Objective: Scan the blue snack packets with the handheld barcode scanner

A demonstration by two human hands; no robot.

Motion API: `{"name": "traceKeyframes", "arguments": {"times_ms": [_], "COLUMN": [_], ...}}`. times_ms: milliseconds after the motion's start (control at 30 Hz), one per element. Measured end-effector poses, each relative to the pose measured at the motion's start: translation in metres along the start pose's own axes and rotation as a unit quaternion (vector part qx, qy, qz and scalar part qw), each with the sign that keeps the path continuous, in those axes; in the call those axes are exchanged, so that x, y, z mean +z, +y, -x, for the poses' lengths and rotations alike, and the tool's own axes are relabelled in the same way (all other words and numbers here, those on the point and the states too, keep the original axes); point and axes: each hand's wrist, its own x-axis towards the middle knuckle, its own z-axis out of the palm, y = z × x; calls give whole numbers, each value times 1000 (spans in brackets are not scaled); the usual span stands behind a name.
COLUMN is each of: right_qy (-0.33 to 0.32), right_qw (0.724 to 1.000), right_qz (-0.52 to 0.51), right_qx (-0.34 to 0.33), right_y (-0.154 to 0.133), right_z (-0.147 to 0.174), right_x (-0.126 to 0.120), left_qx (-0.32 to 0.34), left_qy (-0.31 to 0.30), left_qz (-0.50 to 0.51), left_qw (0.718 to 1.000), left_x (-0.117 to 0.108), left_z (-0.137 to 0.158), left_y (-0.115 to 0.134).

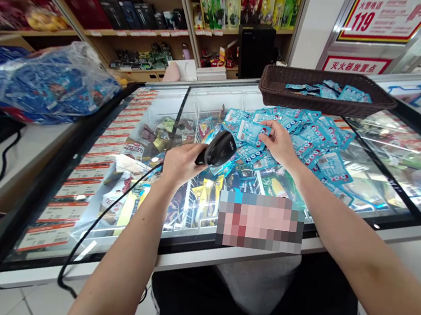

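In front of me a freezer case (189, 264) with a flat glass top (368, 205) carries everything. On the glass I have light-blue packets (332, 167) spread in a loose, overlapping heap. Just behind them, along the far edge, stands a brown woven basket (316, 105). Rows of orange-and-white price labels (71, 194) line the glass to my left.

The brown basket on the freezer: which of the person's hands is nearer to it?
Right. The right hand holds a blue packet in front of the brown basket; the left hand, gripping the black scanner, is farther off, to its left.
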Motion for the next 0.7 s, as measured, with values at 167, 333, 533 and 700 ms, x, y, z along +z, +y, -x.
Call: {"name": "traceKeyframes", "arguments": {"times_ms": [167, 333, 533, 700], "right_qy": [-2, -2, -3, -9], "right_qw": [1000, 1000, 1000, 1000], "right_qz": [-2, 10, 18, 21], "right_qx": [-2, -13, -15, -9], "right_y": [-1, -6, -7, -6], "right_z": [1, 4, 4, 4], "right_x": [0, -1, -1, -2], "left_qx": [-1, -2, 1, -10], "left_qy": [-3, 4, 4, -1], "left_qz": [-8, -6, -19, -16], "left_qw": [1000, 1000, 1000, 1000], "left_x": [2, 2, 2, 1], "left_z": [0, 0, 0, 0], "left_y": [3, 3, 5, 6]}}
